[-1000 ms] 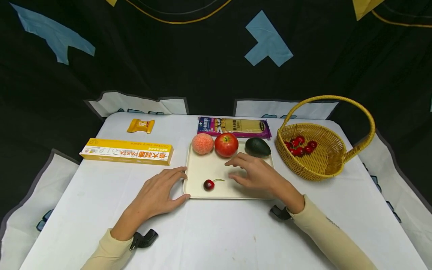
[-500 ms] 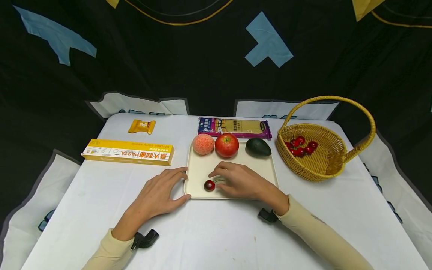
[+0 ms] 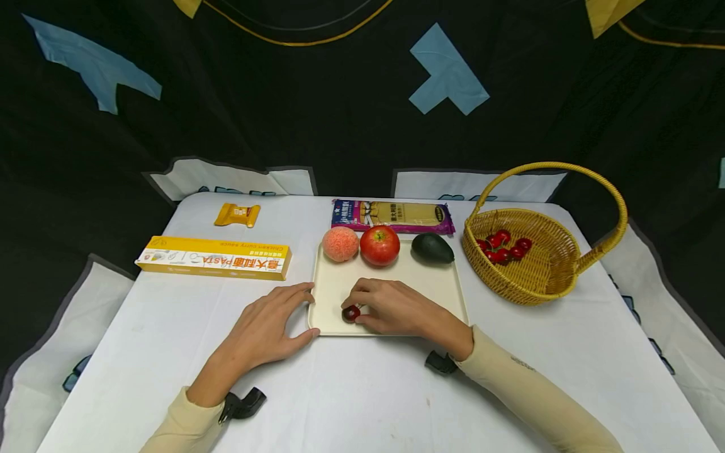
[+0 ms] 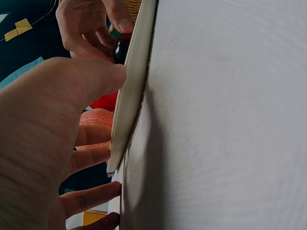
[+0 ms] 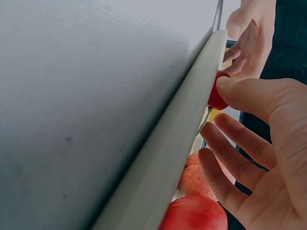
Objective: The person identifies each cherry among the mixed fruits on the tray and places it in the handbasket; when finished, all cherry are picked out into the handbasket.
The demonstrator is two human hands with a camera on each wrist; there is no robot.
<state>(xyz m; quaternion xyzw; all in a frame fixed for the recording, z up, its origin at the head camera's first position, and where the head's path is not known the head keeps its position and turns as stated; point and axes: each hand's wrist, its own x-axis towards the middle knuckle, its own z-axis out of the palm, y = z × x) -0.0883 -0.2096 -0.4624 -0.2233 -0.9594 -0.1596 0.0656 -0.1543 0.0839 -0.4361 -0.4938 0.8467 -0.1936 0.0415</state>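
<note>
A dark red cherry [image 3: 350,313] with a green stem lies on the cream tray [image 3: 419,283], near its front left. My right hand [image 3: 391,308] pinches it between thumb and index finger. In the right wrist view the thumb presses against the cherry [image 5: 219,91], its other fingers spread beside the stem. My left hand [image 3: 263,327] touches the tray's left rim with its thumb and fingertips, the fingers apart and gently bent. Along the tray's back sit a bumpy peach-coloured fruit [image 3: 340,244], a red apple [image 3: 380,245] and a dark green avocado [image 3: 432,248].
A wicker basket [image 3: 544,277] with a tall handle holds several cherries [image 3: 503,246] right of the tray. Behind the tray lies a purple-edged pasta packet [image 3: 396,216]. A yellow pasta box [image 3: 214,258] and a small orange snack packet [image 3: 237,214] lie at left.
My right hand has moved left and toward me over the tray and closed its thumb and index finger on the cherry. The left hand has stayed at the tray's rim.
</note>
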